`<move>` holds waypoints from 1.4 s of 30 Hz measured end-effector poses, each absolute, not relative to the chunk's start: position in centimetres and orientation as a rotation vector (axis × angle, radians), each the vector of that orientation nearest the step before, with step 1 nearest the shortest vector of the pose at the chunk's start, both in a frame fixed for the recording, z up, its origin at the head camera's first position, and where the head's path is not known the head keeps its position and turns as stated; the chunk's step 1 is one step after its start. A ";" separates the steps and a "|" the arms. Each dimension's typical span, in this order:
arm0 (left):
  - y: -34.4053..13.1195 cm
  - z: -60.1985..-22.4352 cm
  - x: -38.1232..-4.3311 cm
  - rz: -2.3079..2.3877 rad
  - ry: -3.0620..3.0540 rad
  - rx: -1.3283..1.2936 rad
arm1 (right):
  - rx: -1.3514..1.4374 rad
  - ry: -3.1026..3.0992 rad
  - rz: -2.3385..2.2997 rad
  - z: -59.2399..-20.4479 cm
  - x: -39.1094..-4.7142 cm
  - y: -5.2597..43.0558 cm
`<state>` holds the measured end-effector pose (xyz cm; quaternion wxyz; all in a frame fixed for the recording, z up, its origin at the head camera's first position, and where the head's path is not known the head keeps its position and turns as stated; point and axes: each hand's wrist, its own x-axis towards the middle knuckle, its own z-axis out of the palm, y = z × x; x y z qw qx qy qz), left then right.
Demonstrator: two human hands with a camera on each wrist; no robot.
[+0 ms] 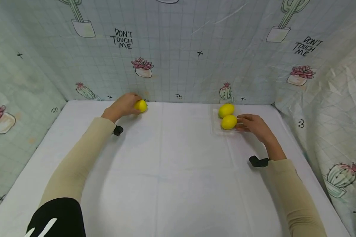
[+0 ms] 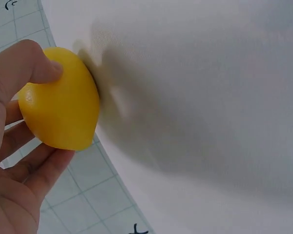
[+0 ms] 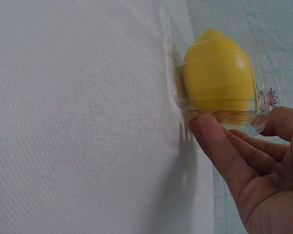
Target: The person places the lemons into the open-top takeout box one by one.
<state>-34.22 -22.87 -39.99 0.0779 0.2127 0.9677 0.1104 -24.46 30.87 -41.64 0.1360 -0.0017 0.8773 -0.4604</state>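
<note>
My left hand (image 1: 125,104) grips a yellow lemon (image 1: 141,105) at the table's far edge, left of centre. In the left wrist view the thumb presses on the upper side of the lemon (image 2: 63,105), and the fingers curve under it. My right hand (image 1: 252,125) holds the near end of a clear plastic container (image 1: 216,127) at the far right. Its fingertips lie against the see-through wall in the right wrist view. Inside the container are two more lemons, one farther back (image 1: 226,110) and one nearer (image 1: 229,122).
A white cloth covers the table (image 1: 166,171). Behind and beside it hang patterned curtains (image 1: 178,65) printed with cacti and lettering. Black straps with small black pieces (image 1: 258,161) sit at both wrists. A black shape (image 1: 59,219) covers part of the left sleeve.
</note>
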 end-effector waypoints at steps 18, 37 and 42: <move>-24.0 -40.5 -32.5 0.661 2.794 0.781 | 0.042 2.455 -1.377 -41.5 -24.6 30.8; -23.5 -38.7 -32.4 0.485 2.788 0.406 | 0.031 2.481 -1.356 -41.3 -24.4 30.6; -23.4 -38.6 -32.4 0.466 2.810 0.400 | 0.042 2.474 -1.357 -41.3 -24.7 30.8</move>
